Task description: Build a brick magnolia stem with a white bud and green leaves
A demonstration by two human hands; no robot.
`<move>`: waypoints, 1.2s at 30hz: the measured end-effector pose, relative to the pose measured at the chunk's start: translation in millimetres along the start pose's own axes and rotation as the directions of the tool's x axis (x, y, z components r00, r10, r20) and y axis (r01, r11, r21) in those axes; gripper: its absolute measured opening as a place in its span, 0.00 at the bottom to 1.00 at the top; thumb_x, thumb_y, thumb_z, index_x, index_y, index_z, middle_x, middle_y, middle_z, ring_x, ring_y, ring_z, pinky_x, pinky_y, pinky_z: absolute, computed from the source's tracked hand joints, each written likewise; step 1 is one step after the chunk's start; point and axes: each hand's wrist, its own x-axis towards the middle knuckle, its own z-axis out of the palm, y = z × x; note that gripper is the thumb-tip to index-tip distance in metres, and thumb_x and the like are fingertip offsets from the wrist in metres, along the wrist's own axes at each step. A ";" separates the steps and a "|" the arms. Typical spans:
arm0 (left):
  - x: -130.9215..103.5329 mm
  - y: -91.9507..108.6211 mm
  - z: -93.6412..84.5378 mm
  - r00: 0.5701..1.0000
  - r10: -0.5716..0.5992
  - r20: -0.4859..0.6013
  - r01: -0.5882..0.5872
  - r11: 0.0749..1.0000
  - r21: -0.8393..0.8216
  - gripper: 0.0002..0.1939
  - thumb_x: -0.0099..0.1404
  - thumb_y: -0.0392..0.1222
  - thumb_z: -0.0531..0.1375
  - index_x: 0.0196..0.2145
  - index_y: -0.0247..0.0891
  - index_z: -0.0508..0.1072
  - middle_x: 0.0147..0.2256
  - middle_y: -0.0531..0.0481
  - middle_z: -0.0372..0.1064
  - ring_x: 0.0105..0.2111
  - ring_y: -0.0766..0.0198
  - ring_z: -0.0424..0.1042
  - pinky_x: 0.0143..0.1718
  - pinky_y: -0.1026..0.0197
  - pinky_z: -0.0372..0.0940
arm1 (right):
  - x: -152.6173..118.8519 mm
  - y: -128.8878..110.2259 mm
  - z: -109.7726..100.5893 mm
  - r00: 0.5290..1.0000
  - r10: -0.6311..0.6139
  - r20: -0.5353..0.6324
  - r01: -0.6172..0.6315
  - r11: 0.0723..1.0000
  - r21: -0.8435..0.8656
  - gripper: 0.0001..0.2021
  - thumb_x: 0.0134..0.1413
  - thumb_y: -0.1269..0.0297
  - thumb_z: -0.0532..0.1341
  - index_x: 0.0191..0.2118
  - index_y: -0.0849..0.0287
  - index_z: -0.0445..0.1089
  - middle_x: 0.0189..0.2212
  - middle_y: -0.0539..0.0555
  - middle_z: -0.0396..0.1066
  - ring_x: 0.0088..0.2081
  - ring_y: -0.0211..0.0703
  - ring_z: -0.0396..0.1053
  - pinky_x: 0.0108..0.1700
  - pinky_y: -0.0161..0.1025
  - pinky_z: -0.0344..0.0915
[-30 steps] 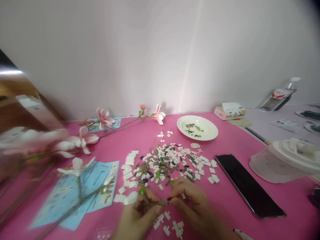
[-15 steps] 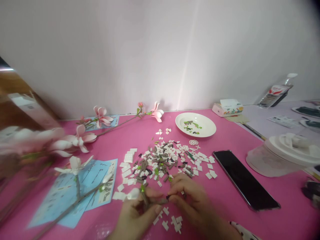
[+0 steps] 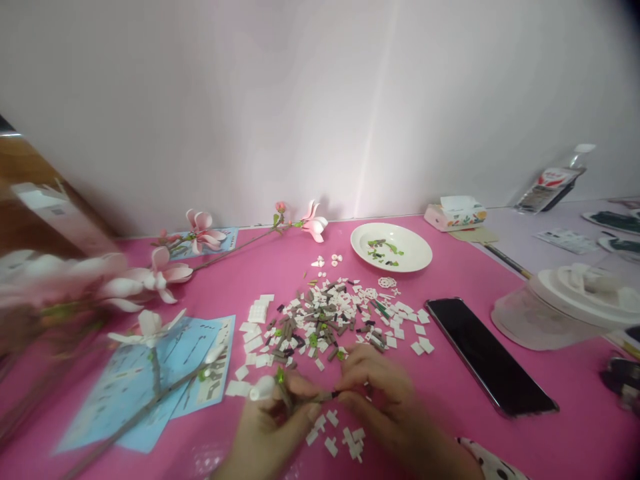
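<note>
My left hand [image 3: 273, 423] is closed round a short grey-brown toy branch [image 3: 286, 395], which carries a white bud [image 3: 263, 388] and a bright green leaf piece [image 3: 281, 376]. The branch's free end points right, toward my right hand [image 3: 383, 400]. There, thumb and forefinger pinch a small black piece [image 3: 335, 395] against the branch tip; whether it is fully joined is too small to tell. Just beyond both hands spreads a pile of loose white, grey and green building pieces [image 3: 320, 317]. Several white pieces [image 3: 353, 441] lie below, between my wrists.
Blue instruction sheets [image 3: 135, 387] lie at left under a white flower branch [image 3: 150, 328]. Pink flower branches [image 3: 163, 273] stretch behind. A white plate [image 3: 417, 257] holds green bits. At right are a phone [image 3: 493, 357], a lidded tub [image 3: 540, 313], a tissue pack [image 3: 457, 217] and a bottle [image 3: 555, 180].
The branch in my left hand has tilted slightly, its bud and leaf shifting a little left and up. My right hand has barely moved and still pinches the black piece.
</note>
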 end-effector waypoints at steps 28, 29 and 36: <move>-3.4 -3.6 0.5 0.999 0.022 0.027 -0.021 0.999 -0.027 0.02 0.56 0.38 0.66 0.29 0.39 0.77 0.26 0.51 0.75 0.26 0.64 0.72 0.29 0.65 0.67 | -8.4 1.4 2.2 0.999 -0.037 0.021 0.039 0.998 -0.053 0.03 0.54 0.69 0.63 0.36 0.56 0.69 0.28 0.52 0.68 0.33 0.43 0.67 0.36 0.40 0.67; -3.4 -2.5 0.9 0.999 0.025 0.023 -0.024 0.999 -0.021 0.02 0.56 0.39 0.66 0.29 0.39 0.77 0.26 0.51 0.74 0.26 0.64 0.71 0.28 0.66 0.67 | -8.2 0.3 2.0 1.000 -0.025 0.016 0.025 0.999 -0.048 0.04 0.53 0.69 0.63 0.36 0.56 0.68 0.29 0.52 0.68 0.33 0.43 0.67 0.36 0.40 0.66; -5.8 -4.6 6.1 0.998 0.037 -0.044 -0.040 0.997 -0.064 0.04 0.54 0.41 0.68 0.27 0.40 0.78 0.23 0.53 0.72 0.24 0.67 0.69 0.26 0.68 0.64 | -5.1 -1.6 1.1 0.999 -0.029 0.027 0.029 1.000 0.007 0.04 0.54 0.72 0.63 0.31 0.57 0.68 0.28 0.51 0.67 0.34 0.42 0.66 0.37 0.40 0.66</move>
